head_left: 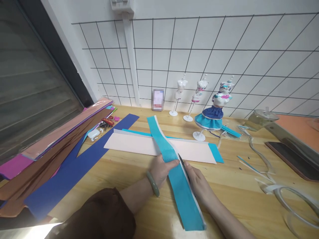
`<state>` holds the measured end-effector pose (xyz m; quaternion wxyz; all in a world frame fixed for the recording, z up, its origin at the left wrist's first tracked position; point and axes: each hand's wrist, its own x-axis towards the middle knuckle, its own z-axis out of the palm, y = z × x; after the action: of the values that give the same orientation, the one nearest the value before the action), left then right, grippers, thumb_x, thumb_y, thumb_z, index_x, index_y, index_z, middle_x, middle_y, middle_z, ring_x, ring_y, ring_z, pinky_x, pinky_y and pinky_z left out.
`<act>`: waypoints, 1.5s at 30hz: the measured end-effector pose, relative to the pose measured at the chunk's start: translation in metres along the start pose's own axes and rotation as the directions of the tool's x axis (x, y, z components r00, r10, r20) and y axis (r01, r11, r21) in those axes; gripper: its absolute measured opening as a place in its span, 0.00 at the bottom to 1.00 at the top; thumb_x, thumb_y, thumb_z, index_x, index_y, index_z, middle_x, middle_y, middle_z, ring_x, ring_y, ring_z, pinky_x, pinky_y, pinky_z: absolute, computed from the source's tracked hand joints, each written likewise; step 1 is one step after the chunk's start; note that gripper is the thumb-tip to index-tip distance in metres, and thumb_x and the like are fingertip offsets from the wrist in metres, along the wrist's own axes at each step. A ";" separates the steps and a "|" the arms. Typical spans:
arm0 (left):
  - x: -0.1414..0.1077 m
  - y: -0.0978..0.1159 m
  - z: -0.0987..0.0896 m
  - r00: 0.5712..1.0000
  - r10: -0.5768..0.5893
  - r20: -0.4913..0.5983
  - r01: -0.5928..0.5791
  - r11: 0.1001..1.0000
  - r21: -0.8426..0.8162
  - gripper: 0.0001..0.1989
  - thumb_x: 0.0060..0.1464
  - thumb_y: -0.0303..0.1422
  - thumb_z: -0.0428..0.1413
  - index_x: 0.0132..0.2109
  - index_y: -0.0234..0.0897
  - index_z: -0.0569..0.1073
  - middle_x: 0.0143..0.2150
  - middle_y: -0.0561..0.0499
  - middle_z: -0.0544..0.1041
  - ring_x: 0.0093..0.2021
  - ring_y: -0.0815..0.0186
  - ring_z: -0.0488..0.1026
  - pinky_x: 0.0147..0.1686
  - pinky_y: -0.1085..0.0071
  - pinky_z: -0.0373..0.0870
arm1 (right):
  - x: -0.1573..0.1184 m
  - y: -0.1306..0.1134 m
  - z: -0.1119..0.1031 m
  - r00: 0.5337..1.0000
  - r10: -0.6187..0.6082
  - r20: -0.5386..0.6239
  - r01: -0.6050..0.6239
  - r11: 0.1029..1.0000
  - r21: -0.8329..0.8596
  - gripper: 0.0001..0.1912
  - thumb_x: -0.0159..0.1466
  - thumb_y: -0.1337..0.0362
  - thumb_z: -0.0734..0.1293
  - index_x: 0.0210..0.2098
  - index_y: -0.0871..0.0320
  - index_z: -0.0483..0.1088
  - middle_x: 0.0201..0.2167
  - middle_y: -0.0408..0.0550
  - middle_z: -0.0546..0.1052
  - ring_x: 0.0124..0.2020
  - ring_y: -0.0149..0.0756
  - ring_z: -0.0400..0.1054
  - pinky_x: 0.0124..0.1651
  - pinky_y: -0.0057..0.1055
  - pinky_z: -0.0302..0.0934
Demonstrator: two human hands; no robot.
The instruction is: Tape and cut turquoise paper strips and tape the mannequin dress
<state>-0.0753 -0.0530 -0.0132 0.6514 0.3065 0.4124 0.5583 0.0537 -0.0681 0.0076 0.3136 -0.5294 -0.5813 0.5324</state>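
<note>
My left hand [160, 169], with a green bangle at its wrist, grips a long turquoise strip [183, 199] near its middle, thumb on top. The strip has a narrow white edge along its right side and slants across in front of me, its far end raised and bent. At that white edge, my right hand [198, 182] is closed around a slim black pointed tool [181, 159]; most of it is hidden, so its exact kind is unclear. Behind and beneath the strip lies a pale pink sheet [134, 142], with another turquoise piece [216, 152] under it.
Dark blue [74, 174] and brown sheets [50, 156] lie at left, near an earbud case [94, 134]. Small white mannequins stand by the tiled wall; one wears a blue ruffled skirt [210, 118]. Coiled clear ribbon [281, 191] and a dark tablet-like slab [294, 159] are at right.
</note>
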 end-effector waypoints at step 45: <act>0.006 0.022 -0.001 0.999 -0.007 -0.036 -0.004 0.958 -0.287 0.18 0.31 0.29 0.66 0.35 0.33 0.73 0.33 0.47 0.77 0.33 0.63 0.73 0.39 0.66 0.68 | -0.001 0.008 0.010 0.981 0.119 0.154 -0.137 0.984 0.112 0.22 0.54 0.43 0.61 0.21 0.56 0.58 0.07 0.34 0.61 0.08 0.24 0.53 0.12 0.22 0.45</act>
<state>-0.0863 -0.0429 0.0043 0.6816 0.1982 0.3394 0.6172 0.0469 -0.0731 -0.0021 0.2668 -0.5050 -0.5336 0.6238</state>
